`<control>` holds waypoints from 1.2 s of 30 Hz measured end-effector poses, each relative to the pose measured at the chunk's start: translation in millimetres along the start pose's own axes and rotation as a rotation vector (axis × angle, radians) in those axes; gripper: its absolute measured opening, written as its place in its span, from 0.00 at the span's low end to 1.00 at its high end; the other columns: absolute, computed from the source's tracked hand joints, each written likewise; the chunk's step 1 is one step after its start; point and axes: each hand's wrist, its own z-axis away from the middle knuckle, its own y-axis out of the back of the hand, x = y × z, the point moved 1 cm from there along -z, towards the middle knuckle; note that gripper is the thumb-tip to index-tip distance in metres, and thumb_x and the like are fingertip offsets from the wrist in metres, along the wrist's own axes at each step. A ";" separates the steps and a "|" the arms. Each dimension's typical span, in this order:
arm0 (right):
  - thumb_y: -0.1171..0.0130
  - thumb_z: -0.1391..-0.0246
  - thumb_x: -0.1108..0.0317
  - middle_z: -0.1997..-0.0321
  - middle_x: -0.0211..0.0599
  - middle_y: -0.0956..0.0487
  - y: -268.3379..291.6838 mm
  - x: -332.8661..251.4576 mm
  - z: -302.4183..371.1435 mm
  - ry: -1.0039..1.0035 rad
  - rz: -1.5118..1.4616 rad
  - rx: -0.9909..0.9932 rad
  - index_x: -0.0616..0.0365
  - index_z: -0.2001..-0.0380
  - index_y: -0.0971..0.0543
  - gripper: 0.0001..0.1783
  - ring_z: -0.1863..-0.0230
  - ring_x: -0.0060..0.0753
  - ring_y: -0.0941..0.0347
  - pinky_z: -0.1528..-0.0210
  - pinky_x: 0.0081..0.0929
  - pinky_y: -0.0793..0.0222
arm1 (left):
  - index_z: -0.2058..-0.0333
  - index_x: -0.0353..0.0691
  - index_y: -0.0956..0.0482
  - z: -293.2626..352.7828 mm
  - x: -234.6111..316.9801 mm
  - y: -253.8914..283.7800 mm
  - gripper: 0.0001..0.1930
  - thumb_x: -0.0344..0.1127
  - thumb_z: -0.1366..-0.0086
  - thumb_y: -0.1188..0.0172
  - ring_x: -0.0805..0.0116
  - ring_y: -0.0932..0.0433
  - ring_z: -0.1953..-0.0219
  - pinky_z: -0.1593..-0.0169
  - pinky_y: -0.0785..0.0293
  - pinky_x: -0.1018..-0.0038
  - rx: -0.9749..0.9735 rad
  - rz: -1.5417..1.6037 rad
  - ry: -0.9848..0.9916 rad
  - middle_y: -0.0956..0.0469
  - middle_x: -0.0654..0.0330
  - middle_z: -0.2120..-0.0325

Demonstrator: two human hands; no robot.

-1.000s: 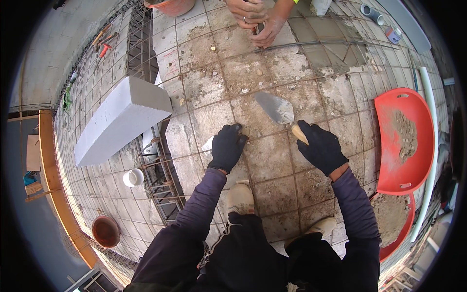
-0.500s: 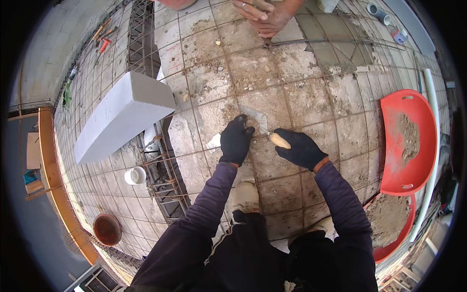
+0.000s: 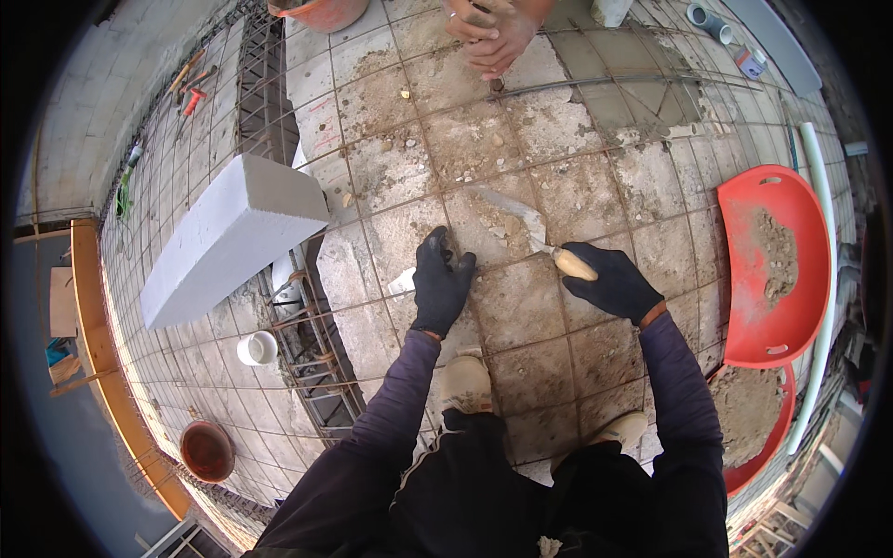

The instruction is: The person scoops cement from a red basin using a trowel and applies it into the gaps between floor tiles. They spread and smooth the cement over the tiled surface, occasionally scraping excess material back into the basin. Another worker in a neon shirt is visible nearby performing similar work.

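Observation:
My right hand point(image 3: 614, 284), in a black glove, is closed round the wooden handle of a trowel point(image 3: 577, 265). The trowel's metal blade points away to the left, over the mesh and dusty slab. Some loose crumbs of debris lie beside the blade. My left hand point(image 3: 443, 286), gloved alike, is low over the steel mesh point(image 3: 521, 260), left of the trowel. Its thumb stands apart from the bent fingers, and I see nothing held between them. Beside its fingers lies a small white scrap point(image 3: 402, 282).
Another person's clasped hands point(image 3: 493, 33) are at the far side, near a patch of wet mortar point(image 3: 623, 84). A pale foam block point(image 3: 237, 237) and white cup point(image 3: 258, 348) lie left. Red tubs point(image 3: 809, 270) and a pale pipe point(image 3: 819, 186) stand right. A rebar-filled gap point(image 3: 302, 307) runs left.
My right hand has drawn the trowel to the right, away from my left hand. My left hand has moved slightly nearer, and its thumb and fingers have spread. The view has shifted a little.

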 end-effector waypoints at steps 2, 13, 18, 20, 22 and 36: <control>0.27 0.44 0.59 0.50 0.53 0.14 13.9 2.2 16.9 -0.039 -0.025 0.042 0.57 0.41 0.21 0.30 0.51 0.54 0.15 0.49 0.41 0.20 | 0.36 0.35 0.30 1.8 -1.1 7.6 0.33 0.36 0.37 0.29 0.50 0.20 0.47 0.45 0.21 0.60 0.021 -0.059 -0.035 0.25 0.46 0.46; 0.40 0.34 0.57 0.72 0.26 0.28 125.6 80.4 239.1 -0.593 -0.873 0.935 0.52 0.33 0.28 0.28 0.78 0.21 0.29 0.79 0.21 0.32 | 0.39 0.36 0.27 -26.0 -0.6 38.1 0.30 0.38 0.37 0.28 0.45 0.22 0.43 0.42 0.24 0.56 0.121 -0.197 -0.322 0.23 0.45 0.46; 0.36 0.35 0.60 0.67 0.27 0.24 133.1 56.9 240.1 -0.782 -0.254 0.689 0.58 0.41 0.23 0.23 0.76 0.17 0.29 0.75 0.23 0.32 | 0.40 0.36 0.25 -57.2 18.1 27.8 0.29 0.41 0.37 0.28 0.44 0.23 0.44 0.42 0.25 0.53 0.121 -0.278 -0.479 0.23 0.45 0.47; 0.34 0.37 0.66 0.57 0.37 0.17 109.6 31.1 203.7 -0.861 -0.164 0.519 0.63 0.41 0.23 0.24 0.61 0.31 0.20 0.58 0.34 0.22 | 0.41 0.36 0.24 -69.0 23.8 22.8 0.29 0.41 0.38 0.28 0.43 0.23 0.45 0.42 0.25 0.53 0.078 -0.287 -0.451 0.22 0.44 0.47; 0.30 0.40 0.65 0.46 0.55 0.16 79.2 6.0 144.0 -0.324 0.284 0.519 0.62 0.40 0.22 0.27 0.48 0.54 0.16 0.47 0.39 0.22 | 0.44 0.38 0.22 -83.3 29.3 18.3 0.26 0.43 0.37 0.30 0.45 0.21 0.48 0.46 0.24 0.53 0.076 -0.380 -0.442 0.21 0.45 0.51; 0.32 0.48 0.63 0.63 0.41 0.19 76.7 -18.3 -129.7 0.259 0.754 0.216 0.47 0.41 0.23 0.29 0.62 0.48 0.18 0.60 0.45 0.23 | 0.44 0.43 0.21 -143.8 15.6 10.0 0.24 0.43 0.37 0.35 0.47 0.15 0.54 0.49 0.21 0.55 0.002 -0.416 -0.230 0.14 0.49 0.58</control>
